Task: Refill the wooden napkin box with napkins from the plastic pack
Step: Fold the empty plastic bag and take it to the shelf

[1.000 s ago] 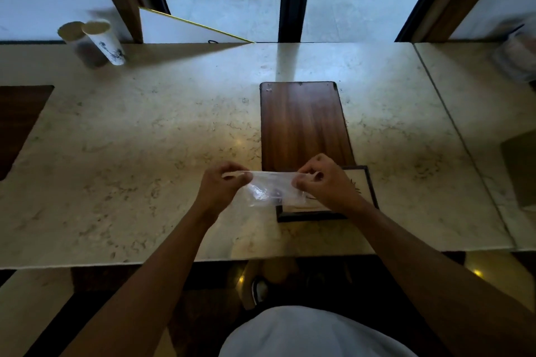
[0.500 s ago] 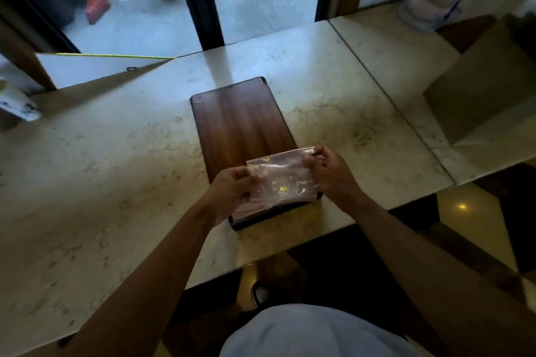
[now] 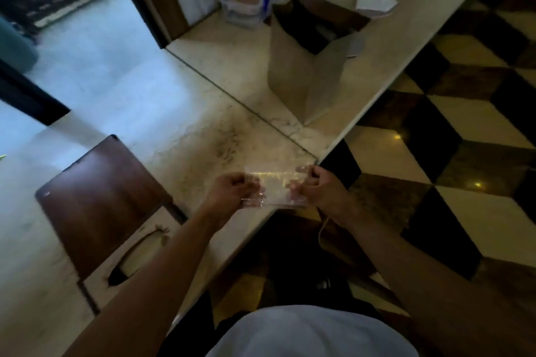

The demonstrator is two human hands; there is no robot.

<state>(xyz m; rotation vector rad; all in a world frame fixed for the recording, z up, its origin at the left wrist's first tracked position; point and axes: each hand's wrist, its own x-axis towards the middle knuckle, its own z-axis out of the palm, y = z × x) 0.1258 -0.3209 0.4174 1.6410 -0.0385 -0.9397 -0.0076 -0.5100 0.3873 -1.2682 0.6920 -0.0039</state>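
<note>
The clear plastic pack (image 3: 274,187) is stretched flat between my two hands, above the front edge of the marble counter. My left hand (image 3: 232,188) pinches its left end and my right hand (image 3: 317,187) pinches its right end. It looks flat and see-through. The wooden napkin box (image 3: 98,197) lies on the counter to the left of my hands, its dark wood lid slid back and white napkins (image 3: 136,249) showing in the open near end.
A brown paper bag (image 3: 304,72) stands open on the counter (image 3: 185,113) to the right rear. Behind it are a clear plastic container (image 3: 243,6) and a white folded item (image 3: 375,4). The counter edge runs diagonally; checkered floor (image 3: 435,139) lies to the right.
My view has swung right. Both hands have carried the plastic pack off the napkin box to the right, toward the counter's edge, still holding it by its ends.
</note>
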